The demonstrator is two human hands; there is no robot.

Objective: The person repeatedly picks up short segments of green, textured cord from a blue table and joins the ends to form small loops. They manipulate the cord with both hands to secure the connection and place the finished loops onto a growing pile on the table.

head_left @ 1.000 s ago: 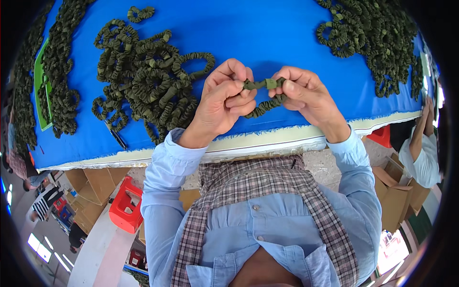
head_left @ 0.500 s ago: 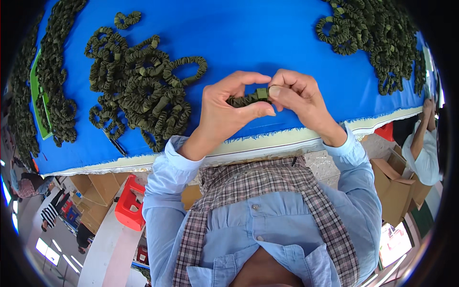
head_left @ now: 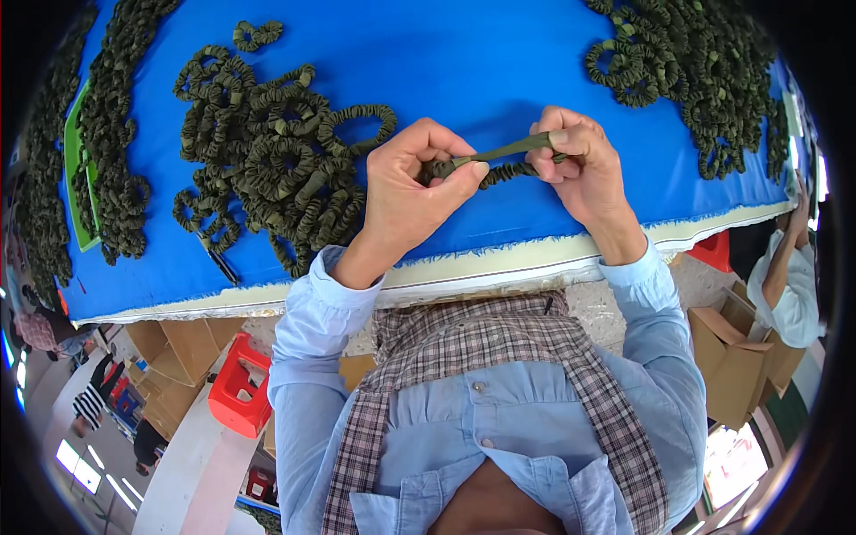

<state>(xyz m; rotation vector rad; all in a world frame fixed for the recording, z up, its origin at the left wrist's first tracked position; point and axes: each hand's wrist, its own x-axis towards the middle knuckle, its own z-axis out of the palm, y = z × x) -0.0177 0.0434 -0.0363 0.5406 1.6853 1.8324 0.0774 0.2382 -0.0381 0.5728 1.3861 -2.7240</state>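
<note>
A dark green scrunchie [head_left: 508, 150] is held between my two hands over the blue cloth, with a smooth strip of its fabric pulled taut. My left hand [head_left: 408, 192] pinches the strip's left end between thumb and fingers. At the other end, my right hand [head_left: 584, 165] grips the fabric between thumb and bent fingers. The gathered side of the loop hangs behind and below the taut strip. Left of my left hand lies a heap of similar green scrunchies [head_left: 267, 160], and a single scrunchie [head_left: 257, 36] rests above that heap.
More scrunchies [head_left: 695, 80] are piled at the far right, others [head_left: 111, 169] along the left beside a green tray [head_left: 75, 178]. A dark pen-like tool [head_left: 219, 260] lies near the table's frayed front edge. Below are a red stool [head_left: 239, 388], cardboard boxes [head_left: 727, 366] and a person at the right [head_left: 789, 276].
My right hand has moved right and slightly up, away from my left. The bunched fabric between them is now stretched into a smooth taut strip.
</note>
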